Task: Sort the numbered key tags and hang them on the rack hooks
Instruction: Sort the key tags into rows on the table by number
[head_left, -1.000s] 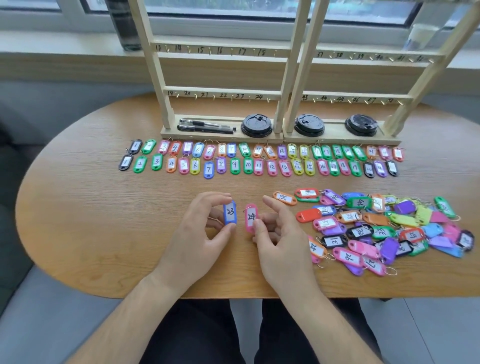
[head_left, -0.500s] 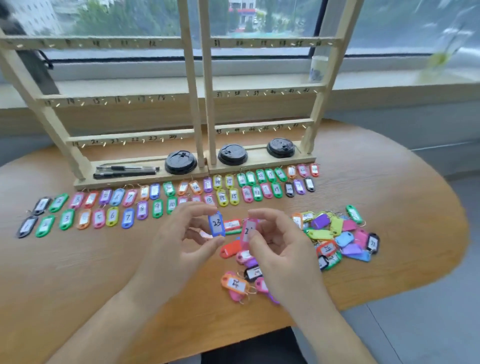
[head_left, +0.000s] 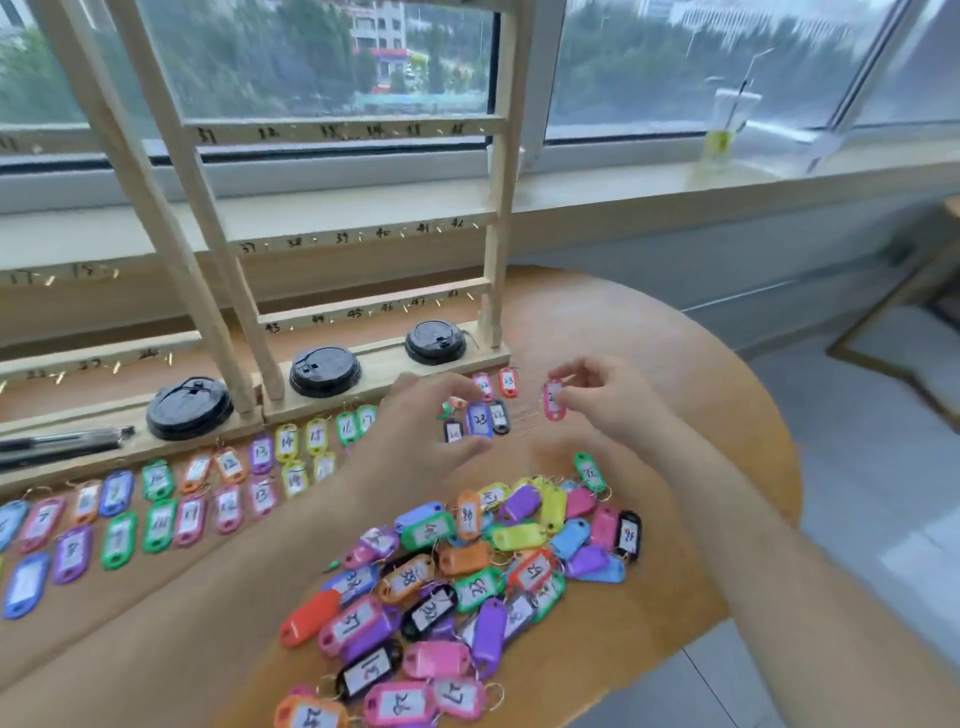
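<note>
The fingers of the left hand (head_left: 415, 436) pinch blue tag 23 (head_left: 479, 421). At its 3 o'clock, the right hand (head_left: 610, 400) pinches a pink tag (head_left: 553, 400).

Blue tag (head_left: 479, 420); pink tag (head_left: 554, 399); black lids (head_left: 324, 371).

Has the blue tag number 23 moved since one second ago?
Yes. The blue tag 23 went away from the person, toward the rack base, to the right end of the laid-out rows.
</note>
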